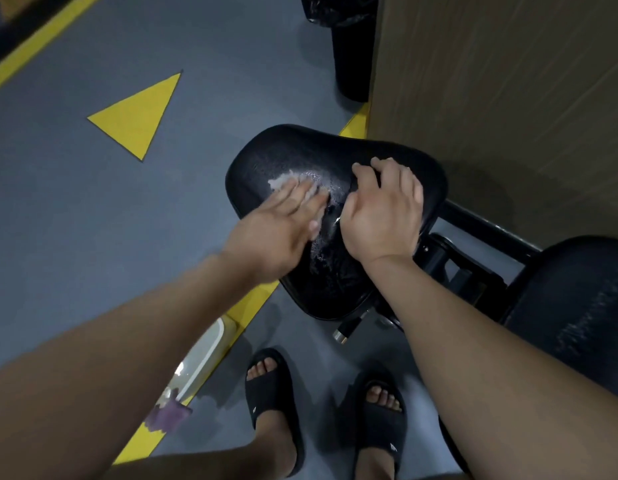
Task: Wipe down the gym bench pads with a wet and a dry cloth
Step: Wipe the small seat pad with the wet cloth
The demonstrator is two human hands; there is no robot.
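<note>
The black seat pad (290, 150) of the gym bench lies in the middle of the view, with wet streaks shining on it. My left hand (279, 220) lies flat on the pad with straight, blurred fingers. They press on a whitish wet patch (281, 181); whether that is foam or a cloth is unclear. My right hand (383, 209) rests on the pad's right half with curled fingers. It grips what looks like a dark cloth (347, 188) bunched under it. A second black pad (570, 299) sits at the right.
A white basin (203, 358) stands on the grey floor at the lower left, a purple cloth (169, 414) beside it. My feet in black slides (273, 393) stand below the pad. A brown wall (508, 81) rises at the right, a black bin (352, 46) behind.
</note>
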